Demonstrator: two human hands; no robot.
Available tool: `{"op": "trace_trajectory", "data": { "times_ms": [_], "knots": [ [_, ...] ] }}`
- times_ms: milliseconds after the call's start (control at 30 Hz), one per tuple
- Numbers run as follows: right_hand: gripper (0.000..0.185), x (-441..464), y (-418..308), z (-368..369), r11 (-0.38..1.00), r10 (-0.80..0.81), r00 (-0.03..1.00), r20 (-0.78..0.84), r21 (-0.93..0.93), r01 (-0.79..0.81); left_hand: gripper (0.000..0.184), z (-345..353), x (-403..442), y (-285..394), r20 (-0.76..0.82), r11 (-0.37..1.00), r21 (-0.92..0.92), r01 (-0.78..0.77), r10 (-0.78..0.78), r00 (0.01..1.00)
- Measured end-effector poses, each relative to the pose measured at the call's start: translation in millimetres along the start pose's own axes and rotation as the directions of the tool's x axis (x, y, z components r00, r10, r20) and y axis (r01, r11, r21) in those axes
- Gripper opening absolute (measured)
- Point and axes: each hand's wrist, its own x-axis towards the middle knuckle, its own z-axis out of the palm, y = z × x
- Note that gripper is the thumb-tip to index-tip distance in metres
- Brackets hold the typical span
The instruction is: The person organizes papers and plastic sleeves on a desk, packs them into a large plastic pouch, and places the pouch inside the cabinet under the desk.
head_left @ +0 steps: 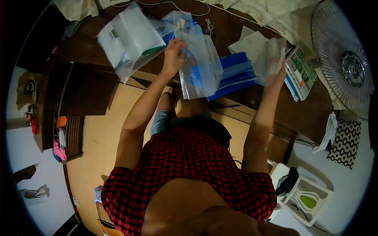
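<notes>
My left hand point(174, 58) has its fingers curled at the left edge of a clear plastic bag point(202, 59). This bag lies over blue plastic folders point(238, 70) at the desk's front edge. Off to the right, my right hand point(278, 74) is blurred and grips a clear plastic sleeve point(267, 63) along its right side. What the sleeve holds is hard to make out. Left of my left hand rests a larger clear bag point(132, 39) with white contents and a green edge. Loose white papers point(250, 42) lie behind the sleeve.
A fan point(352, 69) stands at the desk's right end, near a stack of books or boxes point(301, 74). Pale cloth point(267, 13) and a white cable point(236, 15) run along the back. A white chair point(307, 200) is at lower right, a dark cabinet point(84, 88) at left.
</notes>
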Motion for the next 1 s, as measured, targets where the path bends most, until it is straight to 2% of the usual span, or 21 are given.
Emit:
{"op": "trace_trajectory", "data": {
  "times_ms": [100, 133, 167, 200, 233, 300, 333, 367, 400, 433, 467, 500, 533, 600, 633, 700, 767, 833, 900, 967, 1000],
  "knots": [
    [0.041, -46.2, -0.3, 49.3, 0.997, 0.032, 0.993, 0.117, -0.073, -0.024, 0.034, 7.4, 4.4, 13.4, -0.072, 0.999, 0.035, -0.016, 0.019, 0.997],
    [0.040, -50.8, 7.6, 50.5, 0.975, 0.124, 0.940, 0.317, 0.137, -0.174, 0.034, 12.7, 3.0, 12.6, -0.070, 0.999, 0.035, -0.016, 0.019, 0.997],
    [0.039, -55.8, 16.4, 53.4, 0.886, 0.156, 0.841, 0.519, 0.303, -0.351, 0.033, 18.8, 1.5, 10.6, -0.129, 0.977, -0.182, 0.110, -0.134, 0.983],
    [0.038, -63.1, 28.0, 60.1, 0.831, 0.234, 0.808, 0.540, 0.321, -0.455, 0.033, 24.2, -0.1, 6.7, -0.154, 0.893, -0.397, 0.212, -0.293, 0.944],
    [0.037, -71.9, 40.9, 69.2, 0.763, 0.310, 0.764, 0.566, 0.332, -0.555, 0.033, 27.1, -1.4, 3.4, -0.160, 0.893, -0.397, 0.211, -0.293, 0.943],
    [0.033, -98.6, 65.3, 90.3, 0.841, 0.354, 0.744, 0.567, 0.155, -0.518, 0.023, 28.2, -7.4, -7.0, 0.107, 0.622, -0.591, 0.514, -0.571, 0.814],
    [0.033, -102.9, 75.9, 96.2, 0.836, 0.360, 0.734, 0.575, 0.151, -0.528, 0.020, 27.4, -13.9, -10.3, 0.139, 0.660, -0.581, 0.476, -0.496, 0.857],
    [0.033, -104.9, 88.3, 100.4, 0.865, 0.469, 0.696, 0.543, -0.126, -0.485, 0.020, 25.2, -15.7, -15.3, 0.126, 0.663, -0.578, 0.475, -0.502, 0.855],
    [0.032, -105.6, 100.5, 101.2, 0.823, 0.565, 0.670, 0.481, -0.391, -0.412, 0.017, 18.5, -14.9, -6.3, 0.187, 0.601, -0.566, 0.564, -0.573, 0.798],
    [0.032, -99.7, 114.3, 91.8, 0.821, 0.568, 0.663, 0.487, -0.389, -0.417, 0.014, 13.9, -15.9, -0.1, 0.247, 0.532, -0.548, 0.645, -0.634, 0.732],
    [0.033, -87.9, 128.3, 76.7, 0.783, 0.548, 0.697, 0.463, -0.576, -0.234, 0.015, 12.1, -18.5, 0.7, 0.269, 0.444, -0.697, 0.563, -0.566, 0.779],
    [0.033, -86.5, 126.4, 79.8, 0.684, 0.517, 0.730, 0.447, -0.728, -0.039, 0.015, 10.3, -18.7, 4.7, 0.261, 0.448, -0.699, 0.558, -0.567, 0.782],
    [0.033, -86.7, 123.5, 80.7, 0.684, 0.519, 0.725, 0.453, -0.728, -0.035, 0.020, 9.5, -18.8, 8.9, 0.184, 0.501, -0.712, 0.492, -0.544, 0.819],
    [0.027, -91.0, 111.9, 81.6, 0.627, 0.395, 0.838, 0.376, -0.777, 0.052, 0.026, 11.4, -20.0, 8.8, 0.105, 0.549, -0.719, 0.425, -0.519, 0.848],
    [0.027, -87.9, 114.6, 77.8, 0.625, 0.397, 0.837, 0.377, -0.778, 0.054, 0.028, 14.7, -21.4, 5.2, 0.048, 0.586, -0.714, 0.384, -0.506, 0.861],
    [0.028, -80.9, 119.8, 69.6, 0.597, 0.302, 0.851, 0.430, -0.781, 0.183, 0.029, 17.9, -25.2, 0.6, -0.005, 0.616, -0.708, 0.345, -0.492, 0.870],
    [0.028, -76.9, 118.8, 66.0, 0.595, 0.346, 0.844, 0.409, -0.792, 0.140, 0.028, 17.2, -29.2, -1.9, 0.142, 0.595, -0.682, 0.425, -0.462, 0.875],
    [0.029, -75.0, 118.9, 66.1, 0.595, 0.393, 0.832, 0.392, -0.798, 0.095, 0.025, 20.0, -32.5, -7.9, 0.162, 0.534, -0.707, 0.463, -0.515, 0.842],
    [0.028, -75.9, 120.5, 69.4, 0.699, 0.413, 0.811, 0.415, -0.715, 0.009, 0.023, 18.9, -33.9, -4.5, 0.181, 0.475, -0.726, 0.497, -0.566, 0.805],
    [0.027, -77.3, 118.7, 73.3, 0.692, 0.408, 0.813, 0.416, -0.722, 0.023, 0.016, 17.8, -34.1, 10.7, 0.127, 0.358, -0.805, 0.474, -0.676, 0.726],
    [0.026, -78.7, 117.6, 75.3, 0.682, 0.401, 0.816, 0.416, -0.730, 0.037, 0.016, 18.2, -35.6, 7.5, 0.127, 0.360, -0.803, 0.475, -0.675, 0.726]
  ]
}}
